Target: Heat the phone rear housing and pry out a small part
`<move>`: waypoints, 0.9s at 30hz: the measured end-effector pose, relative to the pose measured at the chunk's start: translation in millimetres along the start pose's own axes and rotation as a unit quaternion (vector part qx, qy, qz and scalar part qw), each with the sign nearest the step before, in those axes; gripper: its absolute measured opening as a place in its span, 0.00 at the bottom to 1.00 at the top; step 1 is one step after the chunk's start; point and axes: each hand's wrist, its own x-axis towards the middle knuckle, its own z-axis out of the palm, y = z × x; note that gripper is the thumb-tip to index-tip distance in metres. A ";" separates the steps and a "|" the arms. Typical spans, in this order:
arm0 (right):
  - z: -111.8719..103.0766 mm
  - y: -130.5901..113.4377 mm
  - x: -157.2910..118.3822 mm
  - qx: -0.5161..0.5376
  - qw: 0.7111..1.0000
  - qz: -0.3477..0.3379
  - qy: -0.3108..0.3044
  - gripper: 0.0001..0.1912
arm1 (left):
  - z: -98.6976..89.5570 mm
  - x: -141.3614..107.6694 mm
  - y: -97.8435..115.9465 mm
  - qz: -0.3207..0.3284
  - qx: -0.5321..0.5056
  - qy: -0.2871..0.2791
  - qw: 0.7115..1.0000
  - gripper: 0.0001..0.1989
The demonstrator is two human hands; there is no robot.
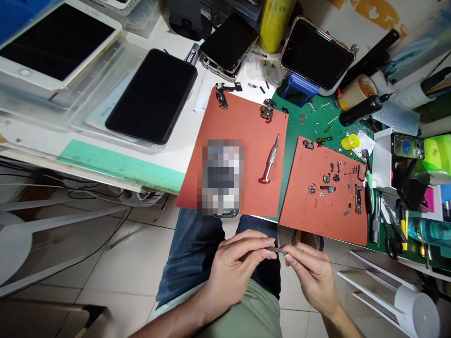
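Above my lap, my left hand [236, 267] and my right hand [310, 277] pinch a small grey metal part [276, 250] between their fingertips. Beyond them, at the table's front edge, a phone with a pixelated, blurred back [221, 178] lies on a terracotta silicone mat [253, 136]. A precision screwdriver with a red base [269, 159] lies on the same mat. To the right, a second silicone mat [317, 211] holds several tiny phone parts and screws. Neither hand touches either mat.
A white tablet [56, 42], several phones and a green cutting mat [310, 105] crowd the table behind the silicone mats. Bottles, scissors and tools stand at the right. My knees [214, 244] are under the table's front edge, above a tiled floor [120, 263].
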 end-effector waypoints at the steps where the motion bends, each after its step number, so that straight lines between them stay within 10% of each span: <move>1: 2.8 2.4 -1.2 0.008 1.000 0.003 0.002 0.11 | 0.3 -0.2 0.1 -0.004 -0.008 0.001 1.000 0.16; 11: 19.5 11.9 -3.4 0.073 0.997 0.029 -0.010 0.14 | -0.5 -4.8 -5.4 -0.043 -0.045 0.006 0.998 0.11; 27: 21.8 9.2 -14.6 -0.099 0.992 -0.074 0.029 0.16 | -0.8 -10.6 -4.0 -0.227 -0.199 -0.012 0.953 0.10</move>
